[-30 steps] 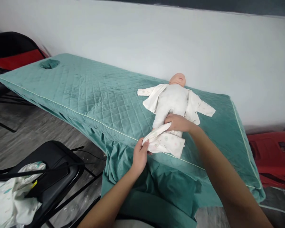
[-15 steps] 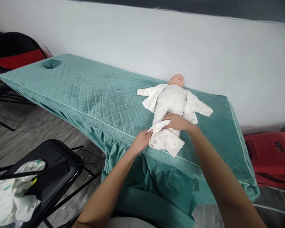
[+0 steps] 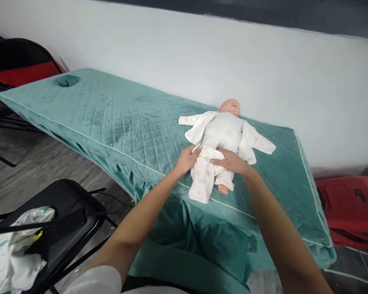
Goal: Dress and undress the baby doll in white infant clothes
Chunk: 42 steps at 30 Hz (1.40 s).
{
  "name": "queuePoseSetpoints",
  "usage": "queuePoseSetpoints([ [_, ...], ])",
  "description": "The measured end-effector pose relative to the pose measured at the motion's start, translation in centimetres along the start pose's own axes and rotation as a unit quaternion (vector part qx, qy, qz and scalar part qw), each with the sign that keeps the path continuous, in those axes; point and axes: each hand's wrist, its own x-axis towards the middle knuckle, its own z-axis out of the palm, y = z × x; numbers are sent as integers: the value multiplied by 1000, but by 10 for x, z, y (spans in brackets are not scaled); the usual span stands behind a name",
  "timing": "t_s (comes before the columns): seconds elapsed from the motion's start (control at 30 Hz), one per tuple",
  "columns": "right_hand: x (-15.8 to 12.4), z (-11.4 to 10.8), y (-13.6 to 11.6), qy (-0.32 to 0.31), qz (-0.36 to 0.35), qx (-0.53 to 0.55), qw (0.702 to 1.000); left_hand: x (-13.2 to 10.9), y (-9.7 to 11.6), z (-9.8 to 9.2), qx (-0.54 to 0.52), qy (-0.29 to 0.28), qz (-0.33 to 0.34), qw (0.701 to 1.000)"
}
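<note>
left hand (image 3: 185, 159) and right hand (image 3: 232, 161) grip the waistband (image 3: 212, 152) of the doll's (image 3: 223, 128) white pants (image 3: 201, 184), printed with small motifs (image 3: 207, 173).

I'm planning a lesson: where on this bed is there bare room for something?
Widest: the bed between its hole and the spread jacket. Smaller: between the right forearm and the edge beside the red plastic. Crowded: around the pants, held by the left hand and right hand.

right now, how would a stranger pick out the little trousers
Find the long green quilted bed against the white wall. On it lies a doll, with the left hand and right hand holding the trousers over its legs. Unlike the open jacket nearer its head, they have two legs, one with a bare foot showing.
</note>
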Motion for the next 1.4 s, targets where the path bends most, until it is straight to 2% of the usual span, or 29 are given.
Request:
queuePoseSetpoints([
  [0.13,-1,1,-5,16,40,-3,999,35,0,4,146,-5,72,987],
  [0.23,-1,0,-4,26,71,14,997,54,0,8,215,2,94,972],
  [0.37,1,-3,3,32,77,59,995,67,2,12,301,17,104,948],
  [0.5,4,-4,6,64,75,105,990,74,5,13,364,10,133,922],
  [0.7,12,1,11,155,82,155,972,83,-5,16,312,13,128,941],
  [0.9,19,4,6,210,147,126,958,79,-10,16,258,10,105,960],
  [1.03,22,7,-2,236,148,115,954,78,-12,16,226,13,114,967],
  [1.2,21,7,-5,211,156,91,961,83,-16,15,166,29,114,979],
  [1.4,15,2,-10,77,96,52,991,89,-18,14,52,-5,93,994],
])
